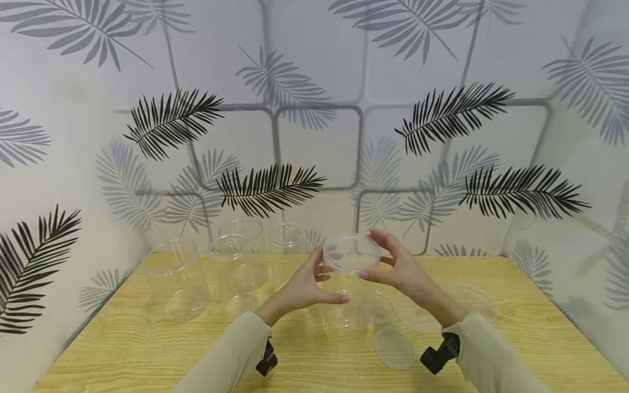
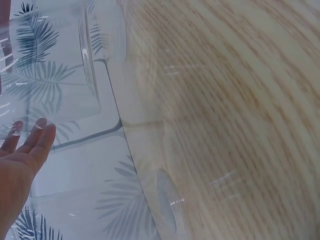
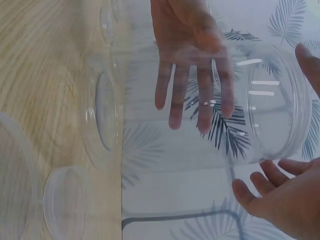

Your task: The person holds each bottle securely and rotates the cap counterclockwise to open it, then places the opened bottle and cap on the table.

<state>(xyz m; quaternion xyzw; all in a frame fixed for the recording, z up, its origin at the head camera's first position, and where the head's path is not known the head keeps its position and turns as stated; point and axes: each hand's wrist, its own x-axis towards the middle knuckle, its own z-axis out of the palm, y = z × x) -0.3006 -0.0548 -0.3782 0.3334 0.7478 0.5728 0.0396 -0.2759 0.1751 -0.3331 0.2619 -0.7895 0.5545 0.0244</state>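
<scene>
A clear cylindrical plastic jar (image 1: 341, 316) stands upright in front of me, a translucent round lid (image 1: 351, 254) on its top. My left hand (image 1: 306, 284) holds the jar's side, thumb across the front and fingers behind. At the lid, my right hand (image 1: 399, 267) spans the rim between thumb and fingers. The right wrist view shows the left hand (image 3: 192, 70) through the clear wall and the right hand (image 3: 285, 195) at the rim. Whether the jar's base touches the table cannot be told.
Several open clear jars, among them a wide one (image 1: 169, 278) and a narrower one (image 1: 233, 278), stand on the wooden table (image 1: 147, 355) to the left. Loose lids lie on the right: a small one (image 1: 395, 347) nearest me, a larger one (image 1: 474, 303) farther right. A leaf-patterned wall (image 1: 314, 147) rises behind.
</scene>
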